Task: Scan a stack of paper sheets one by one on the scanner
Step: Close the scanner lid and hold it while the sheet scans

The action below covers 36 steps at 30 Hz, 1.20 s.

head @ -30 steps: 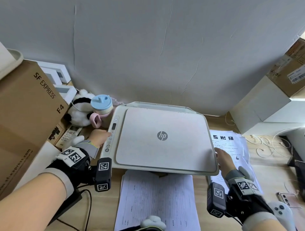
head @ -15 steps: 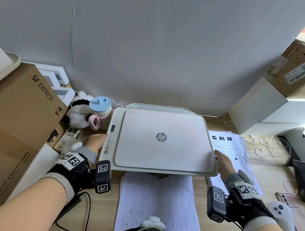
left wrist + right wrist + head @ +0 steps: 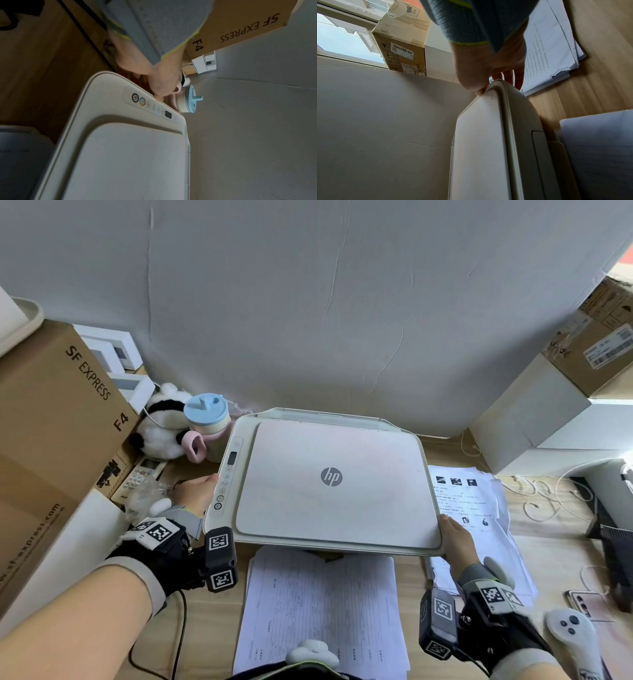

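Note:
A white HP scanner (image 3: 329,484) sits on the wooden desk with its lid (image 3: 128,162) down. My left hand (image 3: 198,491) grips the scanner's left side: the thumb (image 3: 160,98) lies on the top edge beside the control panel (image 3: 150,105), and the fingers go down the side. At the front right corner my right hand (image 3: 457,539) holds the scanner, thumb (image 3: 480,92) on the lid's edge and fingers (image 3: 517,78) under the rim. One stack of printed sheets (image 3: 322,611) lies in front of the scanner. Another stack (image 3: 479,508) lies to its right.
A large SF Express carton (image 3: 51,440) stands at the left, with a panda plush (image 3: 161,429), a blue-lidded cup (image 3: 205,419) and a remote (image 3: 140,477) beside it. White boxes (image 3: 534,419) and cables (image 3: 534,498) fill the right. A phone (image 3: 582,604) and a white controller (image 3: 572,631) lie near right.

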Tool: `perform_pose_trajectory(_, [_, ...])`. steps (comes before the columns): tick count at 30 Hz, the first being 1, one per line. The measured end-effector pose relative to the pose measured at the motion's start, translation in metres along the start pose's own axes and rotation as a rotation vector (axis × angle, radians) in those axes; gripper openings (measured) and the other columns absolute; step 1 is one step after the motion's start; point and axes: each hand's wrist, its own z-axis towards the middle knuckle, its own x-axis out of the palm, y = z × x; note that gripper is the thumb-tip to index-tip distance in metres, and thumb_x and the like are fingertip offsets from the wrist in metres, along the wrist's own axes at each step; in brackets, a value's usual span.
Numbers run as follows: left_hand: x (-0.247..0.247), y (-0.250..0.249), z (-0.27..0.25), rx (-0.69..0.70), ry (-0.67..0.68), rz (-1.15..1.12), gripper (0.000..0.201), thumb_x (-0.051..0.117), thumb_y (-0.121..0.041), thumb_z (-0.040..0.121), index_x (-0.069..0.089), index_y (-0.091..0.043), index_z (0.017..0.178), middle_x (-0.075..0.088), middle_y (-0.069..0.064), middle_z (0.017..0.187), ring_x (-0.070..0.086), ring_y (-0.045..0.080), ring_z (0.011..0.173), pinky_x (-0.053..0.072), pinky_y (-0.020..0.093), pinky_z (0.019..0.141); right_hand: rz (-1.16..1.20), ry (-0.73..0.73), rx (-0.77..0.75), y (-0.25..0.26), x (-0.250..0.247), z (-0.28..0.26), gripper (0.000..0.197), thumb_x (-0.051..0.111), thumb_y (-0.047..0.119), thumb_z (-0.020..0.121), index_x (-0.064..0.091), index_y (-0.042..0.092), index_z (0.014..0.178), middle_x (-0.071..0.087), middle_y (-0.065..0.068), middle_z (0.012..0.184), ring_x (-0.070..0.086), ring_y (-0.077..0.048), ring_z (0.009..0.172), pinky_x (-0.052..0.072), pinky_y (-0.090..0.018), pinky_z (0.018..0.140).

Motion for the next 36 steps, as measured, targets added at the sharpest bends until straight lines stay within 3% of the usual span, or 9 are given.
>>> perform_pose_trajectory(5, [-0.001, 0.006, 0.015, -0.009, -0.041, 0.033, 0.025, 0.059, -0.047, 0.060, 0.068, -0.026, 0.050, 0.073, 0.007, 0.091, 0.066, 0.026, 0.098, 0.050, 0.044, 0.096, 0.023, -0.010, 0.007, -0.003, 0.002, -0.002, 0.027, 0.043, 0.023, 0.097, 0.057, 0.019, 0.074, 0.054, -0.003, 0.080, 0.045, -0.021, 0.076, 0.038, -0.033, 0.072])
perform_pose_trajectory(8, [-0.002, 0.011, 0.023, 0.009, -0.029, 0.048, 0.023, 0.063, -0.047, 0.069, 0.075, -0.028, 0.075, 0.072, 0.004, 0.105, 0.065, 0.024, 0.106, 0.049, 0.043, 0.098, 0.036, -0.013, 0.007, -0.005, 0.002, -0.001, 0.022, 0.043, 0.025, 0.096, 0.057, 0.014, 0.082, 0.052, -0.004, 0.078, 0.043, -0.022, 0.080, 0.036, -0.034, 0.074])
perform_pose_trajectory(11, [-0.003, 0.016, 0.033, 0.012, 0.000, 0.050, 0.018, 0.064, -0.049, 0.065, 0.074, -0.034, 0.067, 0.073, 0.004, 0.105, 0.065, 0.024, 0.105, 0.049, 0.044, 0.098, 0.052, -0.019, 0.007, -0.007, 0.003, -0.001, 0.022, 0.044, 0.025, 0.096, 0.057, 0.015, 0.083, 0.052, -0.002, 0.075, 0.043, -0.022, 0.081, 0.035, -0.034, 0.074])
perform_pose_trajectory(14, [-0.001, 0.013, 0.027, 0.017, -0.002, 0.045, 0.030, 0.065, -0.041, 0.076, 0.074, -0.020, 0.095, 0.070, 0.008, 0.111, 0.064, 0.026, 0.107, 0.047, 0.045, 0.101, 0.064, -0.018, 0.003, -0.007, 0.003, -0.001, 0.022, 0.044, 0.026, 0.097, 0.060, 0.015, 0.085, 0.055, 0.000, 0.078, 0.045, -0.019, 0.079, 0.037, -0.032, 0.071])
perform_pose_trajectory(16, [0.000, 0.010, 0.024, 0.020, -0.016, 0.058, 0.034, 0.064, -0.039, 0.081, 0.072, -0.014, 0.103, 0.070, 0.009, 0.112, 0.063, 0.026, 0.108, 0.046, 0.044, 0.101, 0.067, -0.020, -0.003, -0.008, 0.003, -0.001, 0.022, 0.043, 0.026, 0.097, 0.060, 0.014, 0.090, 0.055, 0.000, 0.079, 0.046, -0.020, 0.079, 0.038, -0.033, 0.073])
perform_pose_trajectory(21, [0.000, 0.010, 0.025, 0.022, -0.011, 0.089, 0.026, 0.063, -0.043, 0.077, 0.074, -0.022, 0.086, 0.070, 0.009, 0.109, 0.064, 0.026, 0.106, 0.046, 0.043, 0.101, 0.065, -0.031, -0.006, -0.010, 0.004, 0.001, 0.022, 0.043, 0.028, 0.097, 0.058, 0.017, 0.087, 0.056, 0.002, 0.080, 0.049, -0.024, 0.088, 0.041, -0.037, 0.082])
perform_pose_trajectory(27, [0.003, 0.012, 0.025, 0.047, -0.027, 0.158, 0.033, 0.057, -0.041, 0.088, 0.072, -0.017, 0.105, 0.069, 0.005, 0.113, 0.060, 0.027, 0.111, 0.044, 0.038, 0.102, 0.033, -0.028, -0.004, -0.011, 0.005, 0.003, 0.025, 0.042, 0.030, 0.097, 0.061, 0.013, 0.097, 0.057, -0.007, 0.096, 0.049, -0.024, 0.090, 0.044, -0.041, 0.086])
perform_pose_trajectory(32, [0.004, 0.012, 0.026, 0.062, -0.030, 0.155, 0.034, 0.058, -0.039, 0.088, 0.071, -0.015, 0.108, 0.068, 0.006, 0.117, 0.060, 0.027, 0.113, 0.044, 0.038, 0.103, 0.016, -0.042, -0.004, -0.015, 0.004, 0.006, 0.038, 0.042, 0.028, 0.096, 0.057, -0.007, 0.102, 0.051, -0.006, 0.081, 0.044, -0.021, 0.083, 0.038, -0.035, 0.076])
perform_pose_trajectory(36, [0.005, 0.013, 0.021, 0.099, -0.060, 0.197, 0.035, 0.055, -0.040, 0.090, 0.072, -0.014, 0.106, 0.068, 0.008, 0.114, 0.059, 0.029, 0.112, 0.043, 0.037, 0.102, 0.028, -0.037, -0.007, -0.013, 0.004, 0.003, 0.032, 0.041, 0.029, 0.097, 0.061, 0.004, 0.098, 0.053, -0.005, 0.080, 0.046, -0.022, 0.085, 0.038, -0.035, 0.077])
